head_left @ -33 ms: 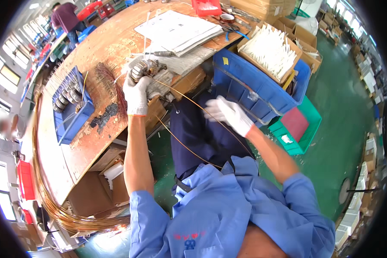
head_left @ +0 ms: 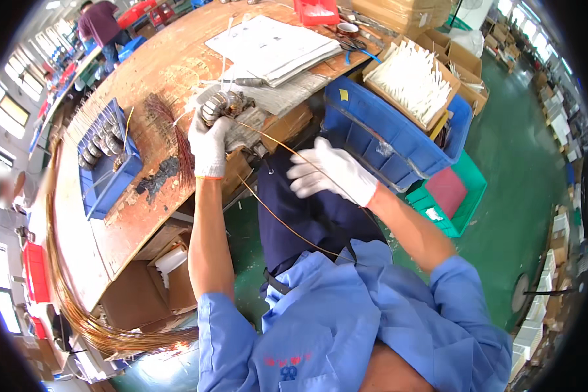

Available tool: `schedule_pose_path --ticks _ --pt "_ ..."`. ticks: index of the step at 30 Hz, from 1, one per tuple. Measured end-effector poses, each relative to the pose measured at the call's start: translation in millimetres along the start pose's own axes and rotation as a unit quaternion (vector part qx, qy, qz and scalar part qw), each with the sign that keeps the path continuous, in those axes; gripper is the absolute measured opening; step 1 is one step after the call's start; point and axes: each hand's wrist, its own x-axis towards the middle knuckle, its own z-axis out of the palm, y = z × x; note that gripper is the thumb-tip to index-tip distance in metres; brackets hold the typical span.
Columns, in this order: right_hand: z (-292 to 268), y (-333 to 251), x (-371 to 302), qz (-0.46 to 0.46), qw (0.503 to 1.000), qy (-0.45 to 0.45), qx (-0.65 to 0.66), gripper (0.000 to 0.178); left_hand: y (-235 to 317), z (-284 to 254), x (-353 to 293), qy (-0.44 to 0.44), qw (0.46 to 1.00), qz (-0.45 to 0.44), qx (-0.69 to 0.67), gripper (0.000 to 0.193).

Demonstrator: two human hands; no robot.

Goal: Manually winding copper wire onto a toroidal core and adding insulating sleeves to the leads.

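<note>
My left hand [head_left: 209,149], in a white glove, is closed around a metal ring-shaped part wound with wire [head_left: 218,108] at the table's edge. A copper-coloured wire [head_left: 265,135] runs from that part toward my lap and crosses my right hand [head_left: 330,175]. This right hand, gloved too, is held over my thighs with its fingers stretched out; whether it presses on the wire is unclear. A second stretch of wire [head_left: 276,225] hangs in a curve across my lap.
On the wooden table [head_left: 170,78] lie papers [head_left: 274,49], a bundle of dark red wires [head_left: 170,130] and a blue bin [head_left: 114,186] with several wound parts. To the right stand a blue crate [head_left: 366,130], a box of white sticks [head_left: 411,81] and a green bin [head_left: 473,189]. Long copper wires [head_left: 78,313] curve along the left.
My right hand has shifted left along the wire, closer to the wound part. My left hand keeps its hold in nearly the same place.
</note>
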Motion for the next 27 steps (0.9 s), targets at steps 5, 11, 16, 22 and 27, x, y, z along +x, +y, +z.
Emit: schedule_pose_path --ticks 5,11,16,22,27 --pt "118 -100 14 -0.042 0.901 -0.013 -0.433 0.026 -1 12 2 0.021 0.999 0.034 0.036 0.037" --pt "177 -140 22 -0.252 0.409 -0.095 -0.872 0.013 -10 17 0 0.083 0.994 0.048 0.047 0.040" --pt "214 -173 51 -0.404 0.284 -0.163 -0.854 0.010 -25 9 5 0.123 0.979 0.118 0.115 0.039" --pt "303 -242 134 -0.207 0.158 -0.398 -0.880 0.012 -20 11 2 0.105 0.989 0.059 0.084 0.036" --pt "294 -255 220 -0.260 0.343 -0.373 -0.822 0.023 -7 14 4 0.085 0.993 0.046 0.064 0.038"
